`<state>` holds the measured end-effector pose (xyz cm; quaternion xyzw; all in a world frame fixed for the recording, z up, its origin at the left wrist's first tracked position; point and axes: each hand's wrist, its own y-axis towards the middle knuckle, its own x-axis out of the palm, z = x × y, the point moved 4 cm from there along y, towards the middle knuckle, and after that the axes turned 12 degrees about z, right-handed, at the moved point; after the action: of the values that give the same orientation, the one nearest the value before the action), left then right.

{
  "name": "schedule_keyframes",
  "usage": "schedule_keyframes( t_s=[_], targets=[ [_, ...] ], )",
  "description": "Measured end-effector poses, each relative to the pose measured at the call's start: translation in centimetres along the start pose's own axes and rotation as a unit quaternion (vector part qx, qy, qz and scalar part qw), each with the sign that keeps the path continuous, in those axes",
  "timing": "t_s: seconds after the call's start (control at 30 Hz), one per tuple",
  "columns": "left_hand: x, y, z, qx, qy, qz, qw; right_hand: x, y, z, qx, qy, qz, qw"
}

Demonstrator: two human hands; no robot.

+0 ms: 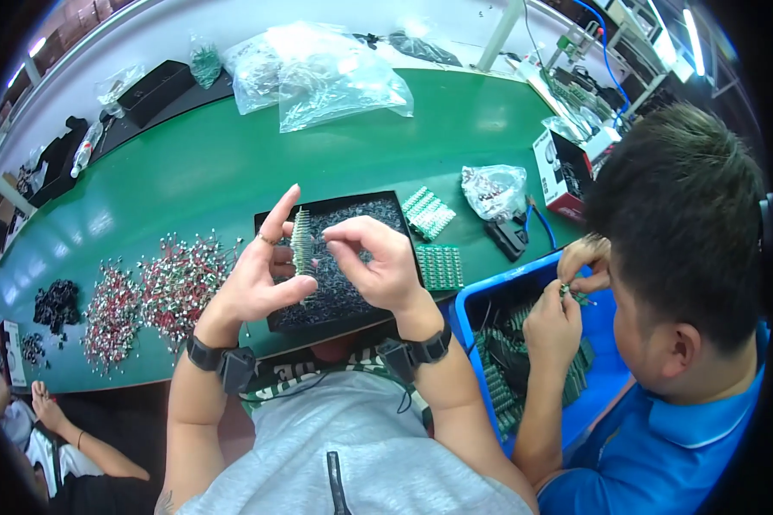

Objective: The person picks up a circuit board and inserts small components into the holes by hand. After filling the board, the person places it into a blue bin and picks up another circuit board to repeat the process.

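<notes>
My left hand (pixel 251 279) holds a narrow green circuit board strip (pixel 301 245) upright by its edges, between the thumb and the fingers; a row of pins juts from it. Close to the strip's right side, my right hand (pixel 382 262) has thumb and forefinger pinched together. Whatever lies between those fingertips is too small to make out. Beneath both hands sits a shallow black tray (pixel 343 200), filled with many small dark and clear pieces (pixel 343 296).
Heaps of small red-and-white wired parts (pixel 180 283) and black pieces (pixel 57 305) lie left. Green board panels (pixel 439 268) and a bagged bundle (pixel 494 190) are right of the tray. Clear bags (pixel 335 77) lie behind. A co-worker (pixel 678 257) handles a part over a blue bin (pixel 605 378).
</notes>
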<state>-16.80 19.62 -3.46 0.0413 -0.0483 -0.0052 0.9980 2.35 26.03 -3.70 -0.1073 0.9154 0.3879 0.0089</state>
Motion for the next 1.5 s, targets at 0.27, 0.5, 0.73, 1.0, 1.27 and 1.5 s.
schedule_keyframes(
  t_s=[0.27, 0.5, 0.73, 1.0, 1.27, 1.5],
  targets=[
    [0.6, -0.8, -0.7, -0.014, 0.059, -0.015, 0.998, 1.1, -1.5, -0.5, -0.116, -0.018, 0.006, 0.993],
    [2.0, -0.7, -2.6, -0.016, 0.013, 0.045, 0.999, 0.7, -1.8, -0.5, -0.123, -0.021, 0.025, 0.992],
    [1.8, -0.4, -3.2, 0.023, 0.019, 0.025, 0.999, 0.3, -2.0, -0.3, -0.107, 0.006, 0.025, 0.994],
    [0.9, -0.4, -4.0, 0.015, 0.043, 0.03, 0.999, 0.4, -2.0, -0.4, -0.12, 0.006, 0.044, 0.992],
    [0.7, -0.5, -4.3, 0.019, 0.038, 0.027, 0.999, 0.4, -1.9, -0.1, -0.112, 0.001, 0.036, 0.993],
    [1.2, -0.2, -3.9, 0.033, 0.047, 0.014, 0.998, 0.7, -2.0, -0.4, -0.143, -0.045, 0.046, 0.988]
  ],
)
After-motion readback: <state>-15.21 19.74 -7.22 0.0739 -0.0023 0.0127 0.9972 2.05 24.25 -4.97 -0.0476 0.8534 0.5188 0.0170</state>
